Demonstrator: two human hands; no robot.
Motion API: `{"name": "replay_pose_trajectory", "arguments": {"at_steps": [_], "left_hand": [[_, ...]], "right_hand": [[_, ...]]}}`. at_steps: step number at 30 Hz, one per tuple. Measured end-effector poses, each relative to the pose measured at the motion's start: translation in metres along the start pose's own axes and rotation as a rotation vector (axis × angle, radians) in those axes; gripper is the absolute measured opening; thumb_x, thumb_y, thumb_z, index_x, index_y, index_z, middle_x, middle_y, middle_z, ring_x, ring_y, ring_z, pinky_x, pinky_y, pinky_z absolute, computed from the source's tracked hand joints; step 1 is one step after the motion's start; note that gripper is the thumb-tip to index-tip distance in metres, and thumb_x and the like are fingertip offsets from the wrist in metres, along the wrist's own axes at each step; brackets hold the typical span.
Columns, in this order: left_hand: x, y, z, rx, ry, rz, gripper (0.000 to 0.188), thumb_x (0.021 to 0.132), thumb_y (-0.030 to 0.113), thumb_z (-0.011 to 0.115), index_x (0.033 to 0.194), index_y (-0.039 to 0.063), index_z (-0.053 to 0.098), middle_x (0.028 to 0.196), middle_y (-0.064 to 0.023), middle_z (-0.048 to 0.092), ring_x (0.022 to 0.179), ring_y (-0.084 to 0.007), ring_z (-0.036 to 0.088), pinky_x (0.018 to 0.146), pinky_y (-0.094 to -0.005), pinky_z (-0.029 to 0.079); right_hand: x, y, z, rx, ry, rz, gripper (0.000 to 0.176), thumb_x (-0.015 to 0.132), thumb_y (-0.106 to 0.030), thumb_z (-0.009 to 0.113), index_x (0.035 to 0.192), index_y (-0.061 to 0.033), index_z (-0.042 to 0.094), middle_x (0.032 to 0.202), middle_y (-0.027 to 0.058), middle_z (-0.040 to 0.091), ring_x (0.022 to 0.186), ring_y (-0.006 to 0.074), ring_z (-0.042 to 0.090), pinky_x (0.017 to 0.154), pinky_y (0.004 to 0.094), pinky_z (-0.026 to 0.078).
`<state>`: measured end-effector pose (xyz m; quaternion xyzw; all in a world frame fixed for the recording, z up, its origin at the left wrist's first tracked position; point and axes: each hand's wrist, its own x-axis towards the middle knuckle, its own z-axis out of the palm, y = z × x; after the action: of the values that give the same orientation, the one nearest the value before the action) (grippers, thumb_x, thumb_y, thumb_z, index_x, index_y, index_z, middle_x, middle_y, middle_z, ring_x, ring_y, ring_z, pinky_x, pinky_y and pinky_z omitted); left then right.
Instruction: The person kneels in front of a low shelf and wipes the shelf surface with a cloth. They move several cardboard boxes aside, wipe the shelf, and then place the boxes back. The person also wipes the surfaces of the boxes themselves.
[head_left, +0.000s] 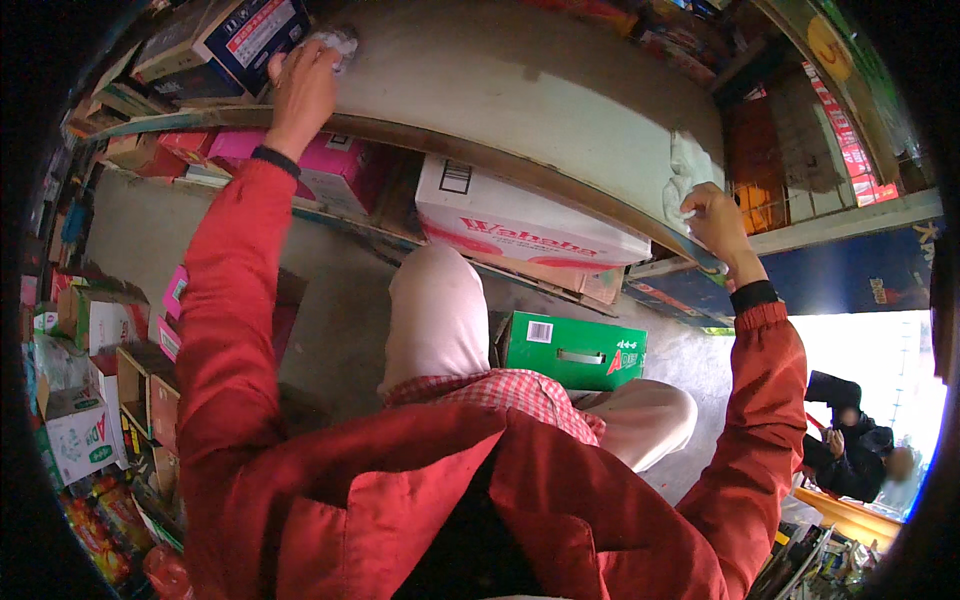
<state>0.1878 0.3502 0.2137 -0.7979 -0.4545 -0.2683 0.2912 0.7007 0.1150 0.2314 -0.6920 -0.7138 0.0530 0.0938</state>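
A long pale shelf board (480, 97) with a worn front edge runs across the upper view. At its left end my left hand (306, 86) grips a crumpled white wad (339, 46), cloth or tissue, against the board. Beside that hand stands a dark blue carton (247, 45) bearing writing. Over at the right end, my right hand (716, 221) pinches a second crumpled white cloth or tissue (688, 169), which lies along the board near its right end. Both arms are stretched forward in red sleeves.
Below the board, a white Wahaha carton (525, 217) and a pink box (337, 169) sit on a lower shelf. A green carton with a handle (574, 349) stands on the floor by my knees. Several boxes (79, 435) line the left. A person (851, 446) is at the bright opening, right.
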Motion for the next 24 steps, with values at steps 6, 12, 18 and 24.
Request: {"name": "replay_pose_trajectory", "arguments": {"at_steps": [6,12,18,24], "left_hand": [[-0.039,0.028,-0.022,-0.299,0.213,-0.222,0.023,0.075,0.011,0.062,0.098,0.013,0.06,0.108,-0.0036,0.055,0.103,-0.0241,0.051,0.09,-0.0418,0.03],[-0.057,0.045,-0.025,-0.583,0.399,-0.376,0.022,0.071,0.002,0.061,0.093,0.006,0.059,0.094,-0.009,0.06,0.09,-0.0288,0.056,0.077,-0.0375,0.044],[-0.072,0.075,-0.029,-0.714,0.495,-0.512,0.017,0.072,-0.004,0.058,0.087,0.004,0.059,0.093,-0.0097,0.06,0.089,-0.0272,0.056,0.079,-0.0359,0.044],[-0.1,0.129,-0.042,-0.91,0.515,-0.693,0.017,0.073,-0.007,0.054,0.085,0.004,0.058,0.091,-0.0112,0.058,0.087,-0.0285,0.055,0.08,-0.0354,0.043]], "right_hand": [[0.02,-0.043,0.003,0.079,-0.043,-0.066,0.019,0.063,-0.001,0.067,0.079,-0.0108,0.069,0.087,0.0099,0.06,0.078,0.0279,0.06,0.069,0.0344,0.048],[0.082,-0.113,0.032,0.164,-0.028,-0.289,0.017,0.065,-0.007,0.067,0.081,-0.0123,0.07,0.089,0.0112,0.061,0.087,0.03,0.058,0.076,0.0379,0.047],[0.152,-0.197,0.068,0.082,-0.004,-0.439,0.015,0.068,-0.013,0.067,0.082,-0.0159,0.07,0.09,0.0116,0.062,0.086,0.0298,0.06,0.077,0.0382,0.048],[0.22,-0.273,0.101,0.094,-0.007,-0.518,0.016,0.07,-0.017,0.066,0.086,-0.0161,0.069,0.089,0.0088,0.066,0.084,0.0276,0.062,0.077,0.0356,0.049]]}}
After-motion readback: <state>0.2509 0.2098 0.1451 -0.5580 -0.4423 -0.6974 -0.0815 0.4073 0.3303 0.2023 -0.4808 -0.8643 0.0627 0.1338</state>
